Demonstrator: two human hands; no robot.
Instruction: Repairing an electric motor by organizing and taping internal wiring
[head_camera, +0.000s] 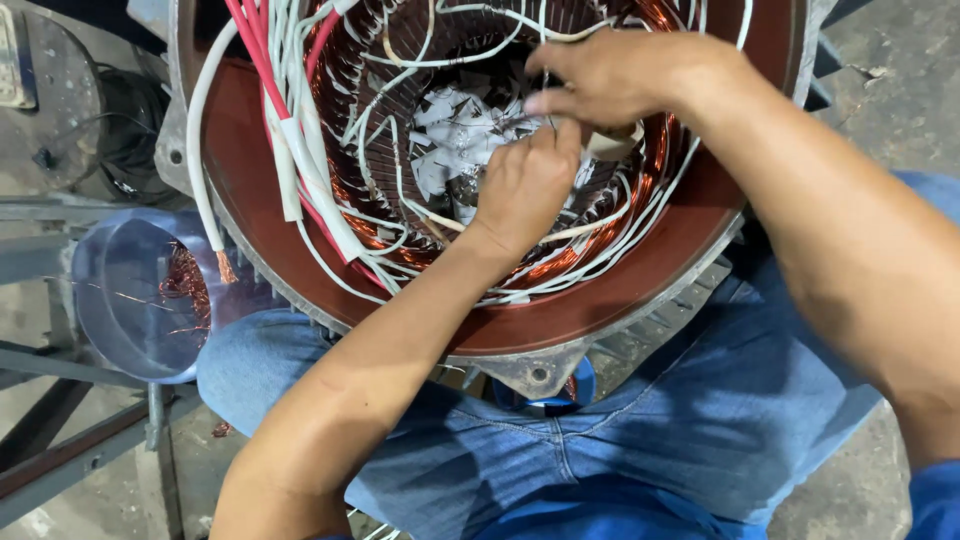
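both hands work inside the motor stator (250, 190) on the lap; left hand (522, 185) and right hand (610, 72) grips pinched together on a white sleeved wire (545, 125). a hard tug could likely nick the copper windings (655, 150).

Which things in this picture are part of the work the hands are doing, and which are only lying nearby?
In the work:
- left hand
- right hand
- round red-brown motor housing
- shiny copper windings
- thin white sleeved wires

Lying nearby:
- clear plastic tub holding copper scraps
- grey metal frame
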